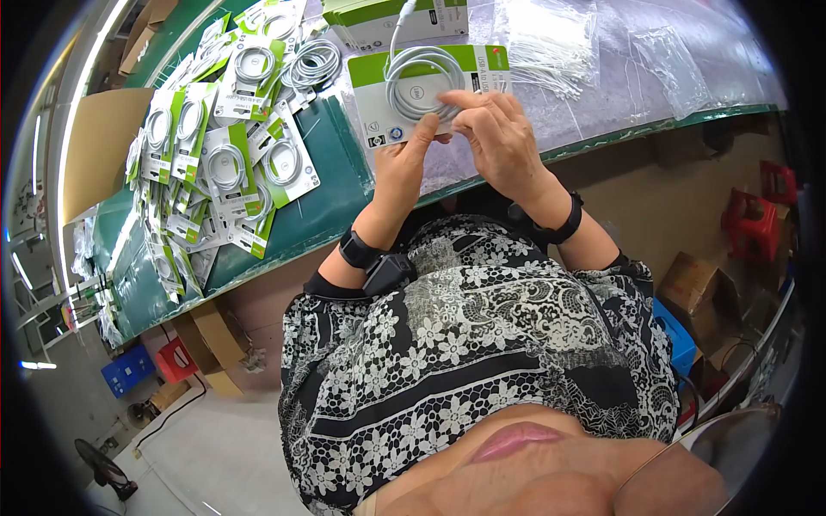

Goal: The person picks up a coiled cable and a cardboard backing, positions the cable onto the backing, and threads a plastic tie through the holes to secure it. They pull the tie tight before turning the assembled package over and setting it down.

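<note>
A green and white packaging card point(370, 112) is held up above the table's front part. On its face lies a coiled light grey cable point(394, 90), one plug end rising past the card's top edge. My left hand point(400, 168) grips the card from below, thumb pressed near the bottom of the coil and fingers behind the card. At the coil's lower right, my right hand point(508, 142) has its fingers closed in a pinch against the cable and card. Whatever small thing sits between those fingertips is hidden.
Many carded cables point(228, 168) are heaped on the green table point(331, 159) at left, beside loose coils point(311, 64). Behind my hands stands a stack of green cards point(396, 26). White plastic ties point(551, 64) and a clear bag point(671, 64) lie at right. Red stools point(748, 224) stand below.
</note>
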A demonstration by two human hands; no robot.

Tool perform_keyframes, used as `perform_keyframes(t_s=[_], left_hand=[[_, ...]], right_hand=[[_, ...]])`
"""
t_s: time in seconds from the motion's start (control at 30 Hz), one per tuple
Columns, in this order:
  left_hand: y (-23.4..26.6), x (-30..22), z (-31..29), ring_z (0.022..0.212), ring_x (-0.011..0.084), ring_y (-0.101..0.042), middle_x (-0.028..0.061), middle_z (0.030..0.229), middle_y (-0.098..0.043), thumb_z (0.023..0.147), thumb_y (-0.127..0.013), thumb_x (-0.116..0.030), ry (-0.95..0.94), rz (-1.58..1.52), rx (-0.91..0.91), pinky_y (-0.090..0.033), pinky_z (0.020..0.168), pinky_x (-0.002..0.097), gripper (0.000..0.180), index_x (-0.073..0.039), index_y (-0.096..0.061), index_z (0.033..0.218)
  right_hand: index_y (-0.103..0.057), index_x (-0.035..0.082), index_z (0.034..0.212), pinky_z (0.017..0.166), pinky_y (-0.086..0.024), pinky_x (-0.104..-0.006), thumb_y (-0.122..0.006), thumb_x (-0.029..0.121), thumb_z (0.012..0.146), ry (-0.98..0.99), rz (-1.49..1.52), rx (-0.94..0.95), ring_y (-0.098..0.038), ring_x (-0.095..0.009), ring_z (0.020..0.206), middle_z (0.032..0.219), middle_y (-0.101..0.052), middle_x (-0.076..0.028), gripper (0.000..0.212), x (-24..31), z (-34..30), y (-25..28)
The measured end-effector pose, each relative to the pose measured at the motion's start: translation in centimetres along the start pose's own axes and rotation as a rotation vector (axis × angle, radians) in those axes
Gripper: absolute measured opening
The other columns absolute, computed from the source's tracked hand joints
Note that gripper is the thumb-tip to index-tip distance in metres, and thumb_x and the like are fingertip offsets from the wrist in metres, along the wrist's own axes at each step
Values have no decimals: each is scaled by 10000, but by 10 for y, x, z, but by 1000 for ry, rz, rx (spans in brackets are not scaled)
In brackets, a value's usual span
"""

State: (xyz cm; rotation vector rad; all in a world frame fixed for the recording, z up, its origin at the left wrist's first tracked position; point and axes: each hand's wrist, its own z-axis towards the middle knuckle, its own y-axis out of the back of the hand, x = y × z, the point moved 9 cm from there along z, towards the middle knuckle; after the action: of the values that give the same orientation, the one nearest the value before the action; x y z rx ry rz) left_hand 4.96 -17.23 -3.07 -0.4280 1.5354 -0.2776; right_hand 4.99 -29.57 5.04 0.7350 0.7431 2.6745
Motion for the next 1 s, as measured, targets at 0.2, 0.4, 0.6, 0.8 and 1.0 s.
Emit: perform_keyframes(t_s=[0.2, 0.4, 0.6, 0.8, 1.0], left_hand=[[10, -8, 0, 814, 145, -617, 64, 966, -640, 870, -632, -91, -68, 94, -105, -510, 701, 266, 214, 22, -590, 1047], [9, -25, -12, 816, 159, -625, 69, 950, -647, 823, -662, -30, -166, 114, -178, -517, 706, 272, 195, 18, -611, 1004], [-30, -87, -31, 826, 232, -647, 151, 951, -645, 722, -710, -6, -787, 812, -10, -540, 732, 310, 230, 19, -637, 939], [-39, -93, -40, 851, 279, -653, 168, 945, -634, 692, -722, -28, -999, 759, 120, -545, 751, 330, 267, 12, -640, 943], [-52, -106, -41, 886, 299, -655, 143, 927, -623, 698, -711, -22, -1042, 792, 171, -559, 764, 350, 242, 5, -641, 929]], right_hand=[[-516, 52, 866, 699, -444, -348, -645, -29, 728, 6, -19, -39, -569, -258, 788, 1056, -639, -96, 205, 8, -3, -3], [-555, 52, 857, 732, -466, -359, -654, -43, 718, 14, -5, -47, -582, -273, 821, 1035, -643, -96, 195, 17, -4, 2], [-640, 38, 846, 811, -476, -385, -661, -18, 688, 40, 110, -154, -586, -301, 927, 1028, -620, -75, 169, 15, -9, 11], [-681, 22, 883, 873, -474, -400, -673, -24, 672, 34, 103, -165, -581, -312, 999, 1056, -601, -82, 216, 14, -17, 12], [-666, 49, 1002, 904, -460, -405, -701, 7, 672, -278, 480, 50, -567, -297, 1047, 1114, -587, -92, 335, -24, -39, -21]])
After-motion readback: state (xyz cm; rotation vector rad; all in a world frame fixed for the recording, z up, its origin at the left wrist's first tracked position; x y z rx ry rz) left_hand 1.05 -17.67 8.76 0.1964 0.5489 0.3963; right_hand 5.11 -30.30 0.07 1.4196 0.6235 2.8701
